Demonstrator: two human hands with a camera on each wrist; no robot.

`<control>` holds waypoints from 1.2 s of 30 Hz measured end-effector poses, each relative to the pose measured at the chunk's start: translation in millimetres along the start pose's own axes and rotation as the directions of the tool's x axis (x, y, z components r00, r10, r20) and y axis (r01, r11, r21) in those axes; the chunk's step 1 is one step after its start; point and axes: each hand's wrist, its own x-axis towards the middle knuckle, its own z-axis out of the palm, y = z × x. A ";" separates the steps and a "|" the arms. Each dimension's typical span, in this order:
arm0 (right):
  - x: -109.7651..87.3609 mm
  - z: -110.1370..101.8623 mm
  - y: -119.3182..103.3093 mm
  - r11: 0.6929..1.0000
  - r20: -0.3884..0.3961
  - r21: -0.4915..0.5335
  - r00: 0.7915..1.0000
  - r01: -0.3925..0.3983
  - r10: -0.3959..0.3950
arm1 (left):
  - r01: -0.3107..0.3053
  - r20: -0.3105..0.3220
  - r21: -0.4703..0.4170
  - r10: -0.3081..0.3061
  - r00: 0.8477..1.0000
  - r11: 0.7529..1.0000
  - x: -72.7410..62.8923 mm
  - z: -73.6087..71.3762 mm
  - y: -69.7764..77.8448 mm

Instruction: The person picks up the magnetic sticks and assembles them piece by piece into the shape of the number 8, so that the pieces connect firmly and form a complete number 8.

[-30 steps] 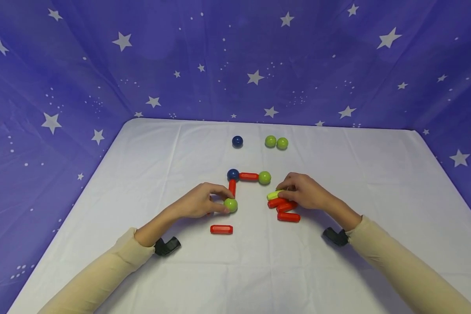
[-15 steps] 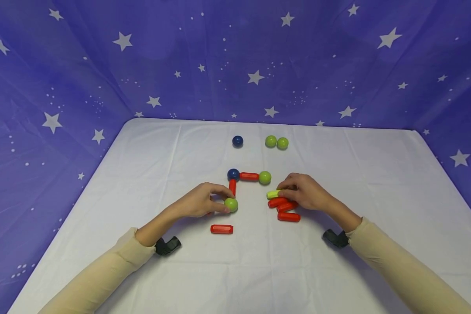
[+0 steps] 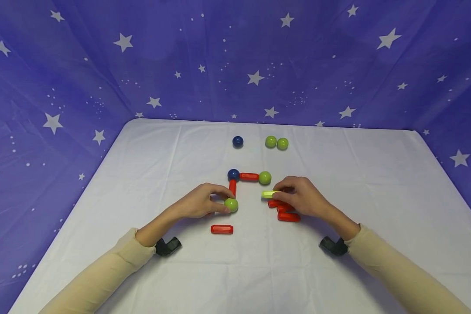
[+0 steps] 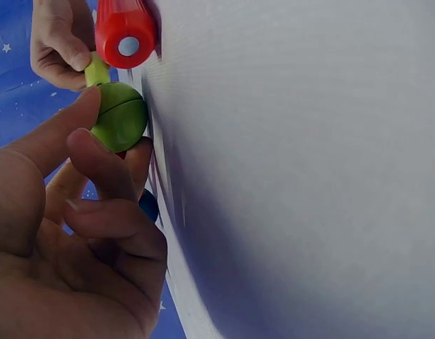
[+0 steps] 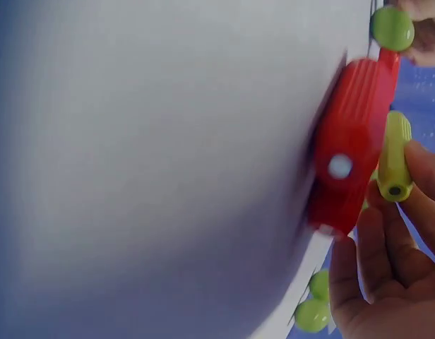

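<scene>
My left hand (image 3: 202,200) pinches a green ball (image 3: 231,205) between thumb and fingers. A red rod (image 3: 232,187) runs from that ball up to a blue ball (image 3: 233,175), and a second red rod (image 3: 249,176) joins the blue ball to another green ball (image 3: 264,177). My right hand (image 3: 304,196) holds a yellow-green rod (image 3: 267,194) by one end, its free end pointing left. In the right wrist view the yellow-green rod (image 5: 395,155) sits between thumb and fingers. Just below this hand lie several red rods (image 3: 288,216), partly covered by it.
A single red rod (image 3: 221,229) lies in front of my left hand, and a bit of red shows beneath that hand. At the back are a loose blue ball (image 3: 237,141) and two green balls (image 3: 276,142). A starry purple cloth (image 3: 235,61) stands behind the white table (image 3: 235,279).
My right hand has drawn the yellow-green rod slightly left, away from the red rods, and now covers more of them. The left hand stays on its green ball.
</scene>
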 end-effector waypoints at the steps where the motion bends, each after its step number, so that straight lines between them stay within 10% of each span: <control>1: -0.5 1.2 -2.6 1.000 -0.009 0.005 1.000 0.009 -0.009 | 0.000 0.000 0.003 0.000 1.000 1.000 0.3 0.0 -0.1; 36: 5.3 49.0 -45.1 0.997 0.023 -0.064 0.999 0.044 -0.043 | -0.001 -0.016 0.023 0.001 1.000 1.000 0.9 1.0 -0.5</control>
